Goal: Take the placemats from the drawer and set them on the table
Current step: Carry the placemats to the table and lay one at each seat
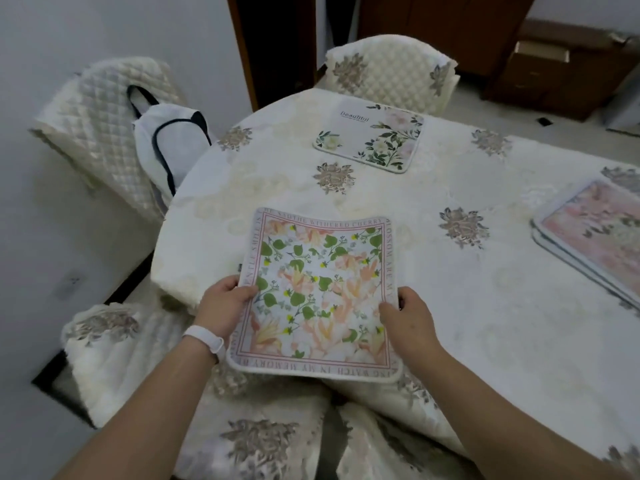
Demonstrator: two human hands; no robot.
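My left hand point(225, 306) and right hand point(408, 322) pinch opposite side edges of 1 soft, near-square, round-cornered floral placemat point(318, 289).

A cream quilted chair point(100, 133) stands at the far left, and a white tote bag point(166, 140) with dark straps sits in it. A second chair point(391, 71), with the same quilted cover and grey flower embroidery, sits at the far edge of the table point(485, 323), and a third chair point(114, 355) is at the near left. A dark wooden door frame point(242, 46) rises just left of the far chair.
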